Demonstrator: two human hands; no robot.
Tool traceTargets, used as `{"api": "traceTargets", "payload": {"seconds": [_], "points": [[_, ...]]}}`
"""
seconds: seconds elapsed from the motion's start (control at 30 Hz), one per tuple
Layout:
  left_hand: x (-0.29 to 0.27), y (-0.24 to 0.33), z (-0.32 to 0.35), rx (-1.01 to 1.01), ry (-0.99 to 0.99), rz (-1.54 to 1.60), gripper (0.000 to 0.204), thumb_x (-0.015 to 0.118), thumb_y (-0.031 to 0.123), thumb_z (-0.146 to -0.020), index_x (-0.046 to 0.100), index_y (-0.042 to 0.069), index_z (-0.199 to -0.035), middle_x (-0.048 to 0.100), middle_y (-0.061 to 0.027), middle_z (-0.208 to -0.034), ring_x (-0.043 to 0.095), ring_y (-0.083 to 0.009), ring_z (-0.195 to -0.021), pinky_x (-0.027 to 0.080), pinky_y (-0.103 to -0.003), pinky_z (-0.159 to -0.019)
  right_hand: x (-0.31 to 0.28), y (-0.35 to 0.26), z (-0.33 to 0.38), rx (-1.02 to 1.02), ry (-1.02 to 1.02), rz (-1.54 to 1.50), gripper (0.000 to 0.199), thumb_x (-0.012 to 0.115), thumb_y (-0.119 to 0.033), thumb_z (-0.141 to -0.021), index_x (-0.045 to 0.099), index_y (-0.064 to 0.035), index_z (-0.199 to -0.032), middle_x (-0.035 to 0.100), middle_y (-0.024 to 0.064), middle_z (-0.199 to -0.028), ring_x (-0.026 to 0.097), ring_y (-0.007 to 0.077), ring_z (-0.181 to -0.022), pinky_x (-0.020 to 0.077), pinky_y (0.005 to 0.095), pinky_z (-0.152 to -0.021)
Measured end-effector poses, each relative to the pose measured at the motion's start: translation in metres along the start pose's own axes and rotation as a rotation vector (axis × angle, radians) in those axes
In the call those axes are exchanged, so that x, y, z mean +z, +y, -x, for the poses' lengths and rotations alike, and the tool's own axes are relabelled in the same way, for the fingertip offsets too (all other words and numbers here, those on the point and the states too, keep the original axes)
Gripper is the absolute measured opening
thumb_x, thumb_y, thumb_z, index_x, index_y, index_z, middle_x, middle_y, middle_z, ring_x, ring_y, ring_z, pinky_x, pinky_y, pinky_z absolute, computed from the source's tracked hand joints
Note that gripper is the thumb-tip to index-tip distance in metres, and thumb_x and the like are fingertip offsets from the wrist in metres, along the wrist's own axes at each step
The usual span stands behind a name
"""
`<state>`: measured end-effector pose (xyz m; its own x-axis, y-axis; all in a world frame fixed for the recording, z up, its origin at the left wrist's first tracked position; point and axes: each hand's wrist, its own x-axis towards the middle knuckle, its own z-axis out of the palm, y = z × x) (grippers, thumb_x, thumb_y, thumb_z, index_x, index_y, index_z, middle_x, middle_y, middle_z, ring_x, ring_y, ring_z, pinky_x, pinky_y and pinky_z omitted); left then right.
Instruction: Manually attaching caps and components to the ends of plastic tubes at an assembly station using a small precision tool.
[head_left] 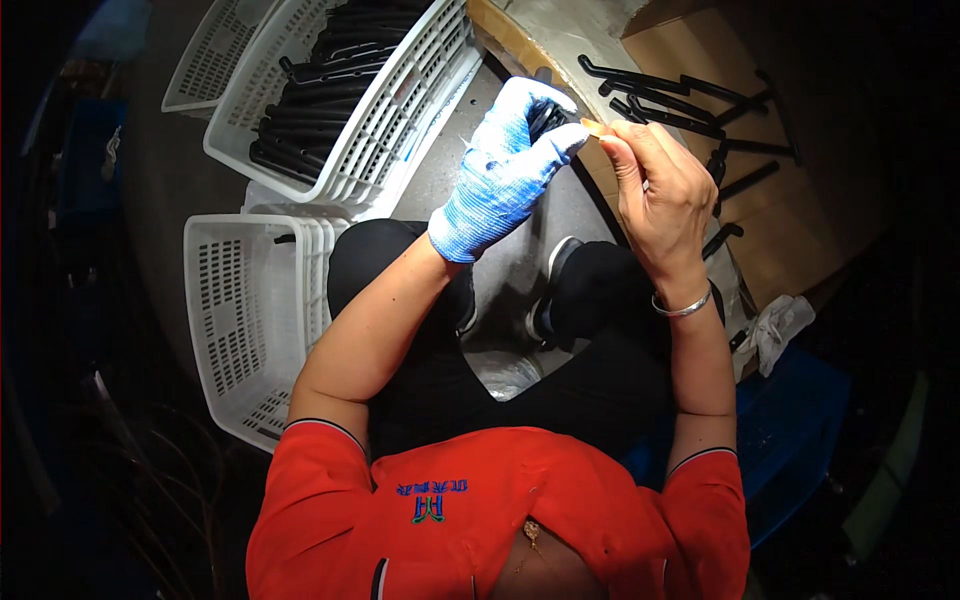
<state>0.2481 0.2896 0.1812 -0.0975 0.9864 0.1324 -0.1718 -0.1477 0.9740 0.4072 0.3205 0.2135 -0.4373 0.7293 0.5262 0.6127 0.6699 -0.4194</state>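
My left hand (pixel 500 165), in a blue and white knitted glove, is closed around a black part (pixel 545 118), most of which its fingers hide. A dark end sticks up just beyond the glove. Bare and with a silver bangle at the wrist, my right hand (pixel 665 185) pinches a small, flat orange-tan piece (pixel 597 128) between thumb and fingertips. That piece points at the gloved thumb, close beside the black part. Whether it touches the part I cannot tell. Both hands are in front of me, above the gap between my knees.
At the upper left, a white slotted basket (pixel 335 170) holds many long black bars (pixel 325 95). Another white basket (pixel 255 330) stands nearer, left of my knee. More hooked black bars (pixel 690 105) lie on cardboard (pixel 790 225) at the right, with a crumpled white cloth (pixel 778 325) near its edge.
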Motion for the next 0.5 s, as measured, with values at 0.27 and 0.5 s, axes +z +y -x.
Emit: {"api": "traceTargets", "payload": {"seconds": [0.27,0.5], "points": [[-0.001,-0.007,0.001,-0.016,-0.02,-0.066,0.029,0.064,0.009,-0.086,0.048,0.003,-0.11,0.056,-0.0044,-0.081,0.055,-0.009,-0.073,0.047,-0.023,-0.066,0.002,0.005,0.002,0.04,-0.034,-0.059,0.018,0.063,-0.019,-0.088,0.064,-0.0019,-0.092,0.059,0.0076,-0.073,0.054,0.0173,-0.061,0.0407,0.0264,-0.056],[-0.004,-0.017,0.002,0.214,-0.074,-0.442,0.075,0.058,-0.002,-0.078,0.021,0.001,-0.143,0.056,-0.0164,-0.102,0.059,-0.0275,-0.093,0.048,-0.034,-0.086,0.015,0.01,-0.001,0.415,-0.143,-0.857,0.024,0.068,-0.005,-0.084,0.059,-0.0037,-0.105,0.048,-0.0056,-0.082,0.044,0.0012,-0.073,0.0355,0.0146,-0.065]]}}
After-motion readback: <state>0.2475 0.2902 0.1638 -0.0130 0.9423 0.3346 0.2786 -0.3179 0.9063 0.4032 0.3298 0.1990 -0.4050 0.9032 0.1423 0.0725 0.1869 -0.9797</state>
